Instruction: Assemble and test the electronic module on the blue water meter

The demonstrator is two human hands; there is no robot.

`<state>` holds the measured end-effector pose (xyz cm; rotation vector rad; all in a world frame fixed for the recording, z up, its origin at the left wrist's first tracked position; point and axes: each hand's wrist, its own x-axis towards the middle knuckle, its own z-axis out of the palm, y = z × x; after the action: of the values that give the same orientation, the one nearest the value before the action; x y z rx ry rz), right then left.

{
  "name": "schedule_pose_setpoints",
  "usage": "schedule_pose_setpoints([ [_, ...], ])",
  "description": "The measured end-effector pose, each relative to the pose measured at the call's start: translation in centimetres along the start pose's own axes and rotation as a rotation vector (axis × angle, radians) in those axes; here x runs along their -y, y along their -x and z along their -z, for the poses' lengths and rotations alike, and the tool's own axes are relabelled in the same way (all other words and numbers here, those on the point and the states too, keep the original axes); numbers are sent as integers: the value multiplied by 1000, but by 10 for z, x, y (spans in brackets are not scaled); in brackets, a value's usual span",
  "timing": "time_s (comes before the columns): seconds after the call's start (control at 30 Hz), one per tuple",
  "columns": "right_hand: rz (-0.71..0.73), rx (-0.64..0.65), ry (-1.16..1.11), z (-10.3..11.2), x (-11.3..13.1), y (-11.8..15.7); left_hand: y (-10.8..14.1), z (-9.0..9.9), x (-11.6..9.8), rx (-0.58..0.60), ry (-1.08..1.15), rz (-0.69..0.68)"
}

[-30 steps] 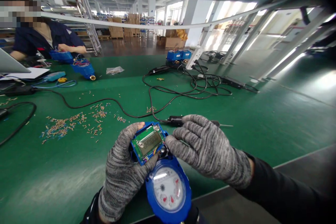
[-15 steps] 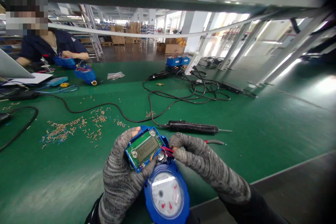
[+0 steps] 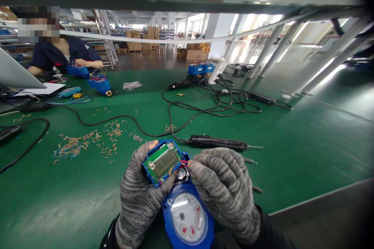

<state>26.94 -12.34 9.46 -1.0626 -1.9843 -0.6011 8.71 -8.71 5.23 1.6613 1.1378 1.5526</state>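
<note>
A blue-framed circuit board with a small display (image 3: 166,163) is tilted in my left hand (image 3: 143,194), which wears a grey glove and has its thumb on the lower edge. Below it lies a round blue meter (image 3: 188,218) with a white dial and red pointers. My right hand (image 3: 224,186), also gloved, is at the board's right side. Its fingertips pinch the thin red wires (image 3: 184,161) beside a round metal part (image 3: 182,173). Just beyond my right hand, a black electric screwdriver (image 3: 217,142) rests on the green table.
Scattered small screws (image 3: 73,146) lie at the left. Black cables (image 3: 204,105) loop across the table (image 3: 292,136). Grey tool handles (image 3: 256,189) stick out right of my right hand. A person (image 3: 66,52) handles blue meters (image 3: 99,83) at the back left.
My right hand has turned and come down closer to the meter, its back now facing up, fingertips still at the wires. The view has shifted slightly, and the display's characters look different.
</note>
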Motion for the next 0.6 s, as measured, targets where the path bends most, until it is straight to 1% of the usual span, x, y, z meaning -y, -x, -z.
schedule_pose_setpoints([
  [0.13, 76, 56, 48, 6, -10, -5, -1, 0, 1, 15, -13, -15],
  [0.27, 199, 66, 72, 3, -19, -11, 0, 2, 4, 20, -61, -26],
  [0.3, 209, 78, 63, 2, -21, -15, 0, 3, 5, 23, -87, -34],
  [0.37, 166, 118, 20, 0, -23, -23, 1, 5, 6, 34, -145, -68],
  [0.47, 37, 184, -92, 2, -25, -35, 2, 8, 6, 76, -182, -119],
  [0.53, -30, 236, -191, 4, -28, -40, 1, 8, 5, 103, -134, -103],
  [0.6, -123, 335, -296, 7, -34, -43, -1, 8, 3, 136, -30, -47],
])
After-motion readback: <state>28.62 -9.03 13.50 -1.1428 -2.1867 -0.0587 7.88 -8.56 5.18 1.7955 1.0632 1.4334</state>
